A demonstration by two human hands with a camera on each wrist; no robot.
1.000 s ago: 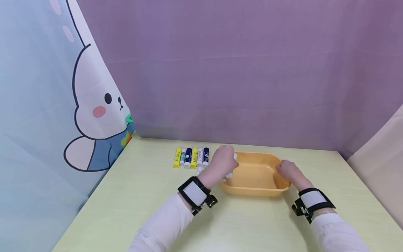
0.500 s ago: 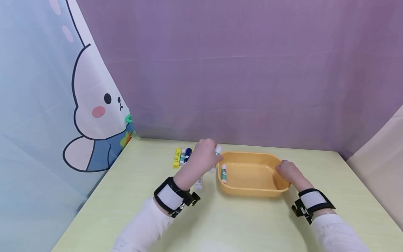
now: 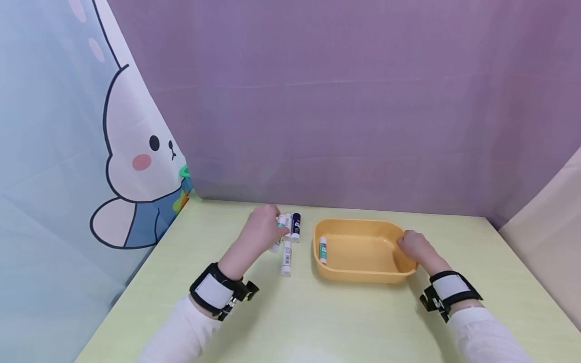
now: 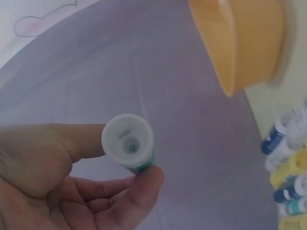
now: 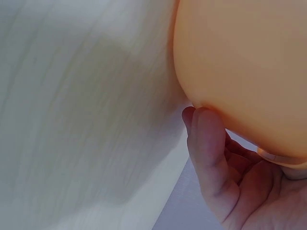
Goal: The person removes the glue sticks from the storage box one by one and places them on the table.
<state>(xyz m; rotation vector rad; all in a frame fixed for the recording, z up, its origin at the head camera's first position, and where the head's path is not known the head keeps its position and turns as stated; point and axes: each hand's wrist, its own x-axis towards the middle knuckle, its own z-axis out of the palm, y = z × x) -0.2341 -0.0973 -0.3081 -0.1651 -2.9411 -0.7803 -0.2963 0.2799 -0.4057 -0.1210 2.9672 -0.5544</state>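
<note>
My left hand (image 3: 258, 229) pinches a white glue stick with a green label (image 4: 128, 140) between thumb and fingers; its hollow round end faces the left wrist camera. In the head view this hand is over a row of glue sticks and hides part of it. A dark blue glue stick (image 3: 296, 227) shows at the row's right end, and a white glue stick (image 3: 286, 258) lies just in front. My right hand (image 3: 415, 248) grips the right rim of a yellow-orange plastic basin (image 3: 363, 277). Inside the basin, at its left side, lies a green-and-white glue stick (image 3: 323, 250).
More of the row appears at the right edge of the left wrist view, including a yellow glue stick (image 4: 289, 168). Behind the pale green table (image 3: 345, 322) hangs a purple curtain (image 3: 345, 111). A cartoon-printed cloth (image 3: 136, 166) borders the left side.
My left hand has moved left with its glue stick, from over the basin's left edge to the row, uncovering the stick inside the basin. The right hand has stayed on the rim.
</note>
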